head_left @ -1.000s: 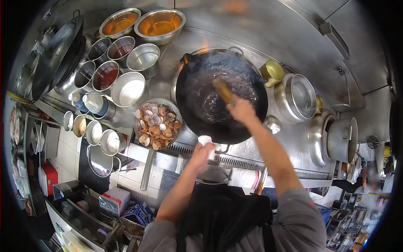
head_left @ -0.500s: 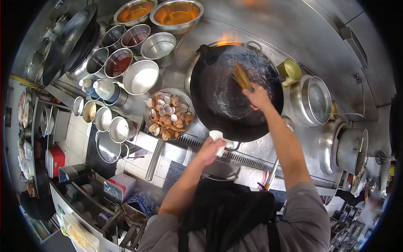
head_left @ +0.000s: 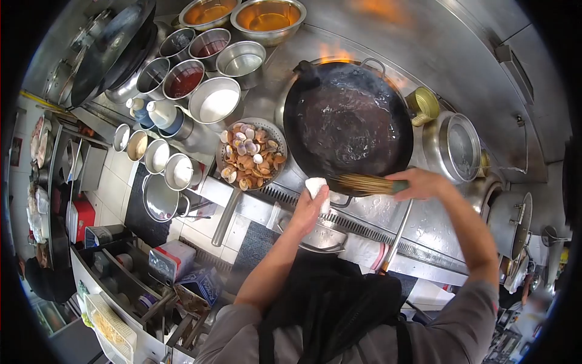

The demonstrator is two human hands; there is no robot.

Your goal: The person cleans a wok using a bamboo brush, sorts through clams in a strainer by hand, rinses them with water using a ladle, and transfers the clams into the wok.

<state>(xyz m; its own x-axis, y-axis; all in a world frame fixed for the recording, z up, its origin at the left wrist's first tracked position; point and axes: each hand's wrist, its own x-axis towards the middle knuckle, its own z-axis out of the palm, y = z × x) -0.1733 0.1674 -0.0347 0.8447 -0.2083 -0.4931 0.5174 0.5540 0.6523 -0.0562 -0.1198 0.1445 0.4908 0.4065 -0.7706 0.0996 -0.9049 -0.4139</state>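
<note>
A commercial kitchen; big wok [head_left: 293, 130], flames [head_left: 335, 53], steel pots [head_left: 250, 80], steel counter [head_left: 430, 224].

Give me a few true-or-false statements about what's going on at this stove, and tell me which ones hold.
1. The right hand grips a brush by its greenish end. True.
2. Flames show at the far edge of the wok. True.
3. The left hand holds a metal ladle. False: the left hand holds a white cloth.
4. The clams are in the wok. False: the clams lie in a perforated strainer to the left of the wok.
5. The wok is dry inside. False: liquid covers its bottom.
6. The strainer's long handle sticks out toward the person's side. True.
</note>
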